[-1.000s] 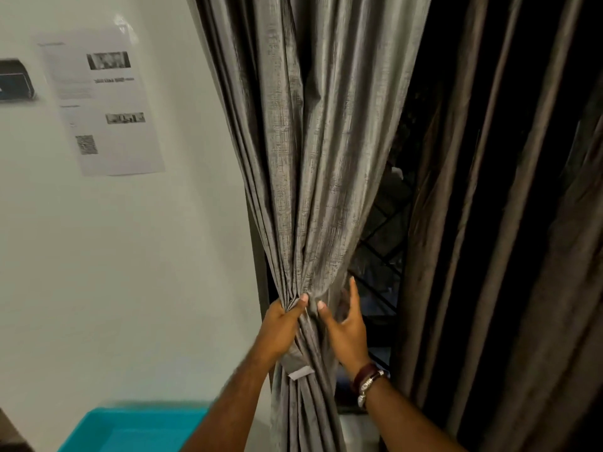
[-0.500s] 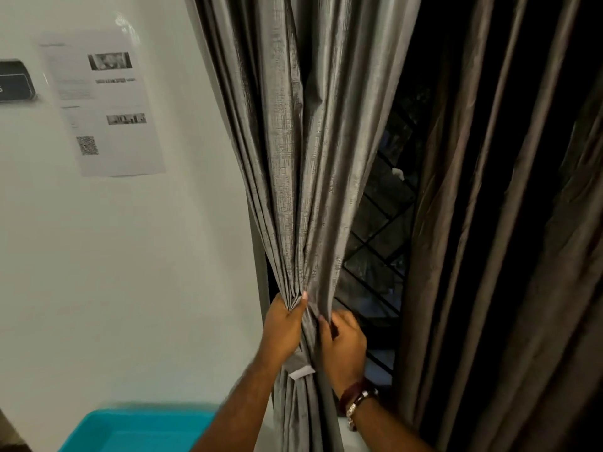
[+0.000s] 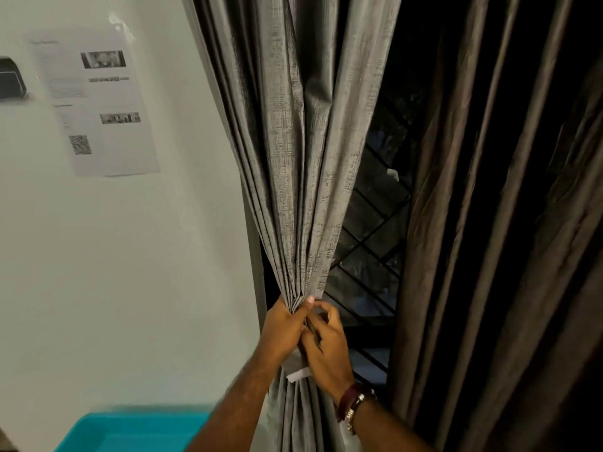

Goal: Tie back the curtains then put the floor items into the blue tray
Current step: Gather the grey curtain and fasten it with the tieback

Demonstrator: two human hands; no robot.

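Right hand (image 3: 326,347) has closed in on the gathered grey curtain (image 3: 303,158); a second ago its fingers were spread and clear of the cloth, now they curl round the bunch from the window side. Left hand (image 3: 283,327) grasps the same bunch from the wall side, thumb on top, much as before. Both hands meet at the pinch point, touching.

A tie-back band (image 3: 295,365) shows just below the hands, its pale end (image 3: 298,375) sticking out. Whether it is fastened I cannot tell.

Judgement: the gather is now secured by two hands, so the wrap can be finished. First curtain only; the dark curtain (image 3: 489,223) on the right hangs loose.

Blue tray (image 3: 130,432) sits low by the wall, beside the curtain foot. Window grille (image 3: 368,256) shows wider than earlier. Floor items not in view.
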